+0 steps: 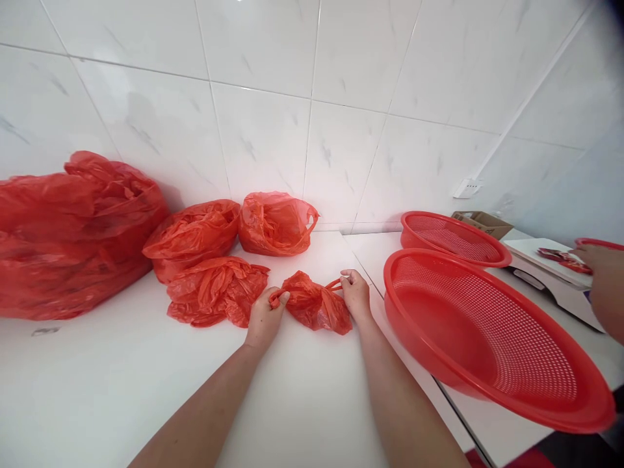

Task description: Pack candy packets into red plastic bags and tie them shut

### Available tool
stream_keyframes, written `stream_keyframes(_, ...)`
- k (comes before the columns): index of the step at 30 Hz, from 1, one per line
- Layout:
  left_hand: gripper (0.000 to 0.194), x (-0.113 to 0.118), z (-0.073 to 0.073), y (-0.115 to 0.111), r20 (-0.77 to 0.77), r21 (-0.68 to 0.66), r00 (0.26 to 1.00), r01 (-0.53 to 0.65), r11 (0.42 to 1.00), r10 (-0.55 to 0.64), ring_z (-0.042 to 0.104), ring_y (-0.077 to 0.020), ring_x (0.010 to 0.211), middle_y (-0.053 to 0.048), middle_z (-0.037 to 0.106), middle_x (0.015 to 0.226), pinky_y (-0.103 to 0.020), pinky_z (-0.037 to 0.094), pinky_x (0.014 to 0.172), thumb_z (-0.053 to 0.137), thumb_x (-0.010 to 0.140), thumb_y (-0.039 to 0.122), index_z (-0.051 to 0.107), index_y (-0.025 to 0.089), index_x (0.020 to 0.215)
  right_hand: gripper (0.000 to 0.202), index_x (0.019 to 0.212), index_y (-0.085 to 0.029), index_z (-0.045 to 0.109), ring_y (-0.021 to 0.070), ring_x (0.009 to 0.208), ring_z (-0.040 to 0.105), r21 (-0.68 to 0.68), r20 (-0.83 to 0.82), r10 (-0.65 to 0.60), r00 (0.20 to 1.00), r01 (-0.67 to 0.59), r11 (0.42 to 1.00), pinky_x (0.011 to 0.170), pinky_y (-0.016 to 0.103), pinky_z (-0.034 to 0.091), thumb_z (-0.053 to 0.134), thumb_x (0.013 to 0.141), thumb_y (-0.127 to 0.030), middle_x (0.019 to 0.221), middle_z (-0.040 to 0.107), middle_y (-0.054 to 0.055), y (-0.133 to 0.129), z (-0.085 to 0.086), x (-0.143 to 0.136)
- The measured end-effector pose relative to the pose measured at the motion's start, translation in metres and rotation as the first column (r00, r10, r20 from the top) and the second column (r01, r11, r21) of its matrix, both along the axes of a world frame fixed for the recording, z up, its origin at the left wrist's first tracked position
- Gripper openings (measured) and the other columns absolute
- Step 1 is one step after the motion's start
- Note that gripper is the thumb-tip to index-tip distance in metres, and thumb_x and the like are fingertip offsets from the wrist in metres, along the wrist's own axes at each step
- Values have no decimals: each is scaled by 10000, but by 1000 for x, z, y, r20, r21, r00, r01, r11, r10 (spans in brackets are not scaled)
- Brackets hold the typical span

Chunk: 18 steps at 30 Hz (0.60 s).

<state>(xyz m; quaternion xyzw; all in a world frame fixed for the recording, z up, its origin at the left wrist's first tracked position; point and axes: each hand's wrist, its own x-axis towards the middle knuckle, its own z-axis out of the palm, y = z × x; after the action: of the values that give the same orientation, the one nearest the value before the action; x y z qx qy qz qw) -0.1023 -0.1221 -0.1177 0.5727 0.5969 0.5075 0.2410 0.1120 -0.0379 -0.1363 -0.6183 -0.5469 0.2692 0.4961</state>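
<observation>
A small crumpled red plastic bag [316,305] is stretched between my two hands just above the white table [297,396]. My left hand [267,313] pinches one bunched end of it between thumb and fingers. With its fingers closed, my right hand [355,292] grips a thin twisted handle at the other end. Close beside my left hand lies a loose heap of red plastic bags [219,292]. What the stretched bag contains, if anything, cannot be made out.
Full red bags stand along the tiled wall: a large one [73,240], a medium one [195,231] and a smaller one [275,224]. Two red perforated baskets [439,325] sit at right. Beyond are a scale [550,279], a cardboard box [482,222] and another person's hand [604,266].
</observation>
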Motion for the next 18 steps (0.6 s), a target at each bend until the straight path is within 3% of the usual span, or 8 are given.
stream_keyframes(5, 346, 1, -1, -1, -16, 19, 1000, -17, 1000, 17, 330, -105, 568, 48, 325, 600, -228, 292, 542, 467, 841, 417, 379, 191, 595, 234, 864, -245, 629, 166, 633, 539, -1, 57, -57, 997, 57, 998, 589, 271, 375, 438, 745, -309, 752, 638, 1, 1, 2, 0)
stream_keyframes(12, 308, -5, -2, 0, 34, 8, 999, -9, 1000, 9, 441, -125, 606, 29, 463, 621, -247, 363, 579, 489, 828, 452, 525, 187, 676, 220, 837, -229, 612, 178, 720, 561, 36, 45, -90, 995, 89, 995, 643, 274, 395, 437, 765, -342, 821, 650, 21, 1, 3, 3)
stream_keyframes(15, 262, -10, 1, 0, 85, 21, 993, 78, 997, -79, 564, -175, 829, -15, 596, 852, -293, 440, 751, 570, 783, 443, 583, 200, 877, 293, 853, -205, 595, 177, 722, 568, 55, 8, -86, 996, 85, 995, 633, 267, 413, 404, 802, -421, 811, 648, 38, -1, 5, 7)
stream_keyframes(18, 634, -13, 1, -1, 25, 38, 977, 210, 977, -211, 476, -257, 1186, -80, 497, 1287, -382, 410, 950, 712, 666, 396, 478, 261, 1240, 333, 841, -201, 582, 167, 654, 562, 52, -9, -68, 998, 68, 996, 584, 258, 414, 379, 818, -466, 751, 636, 30, -2, 6, 8)
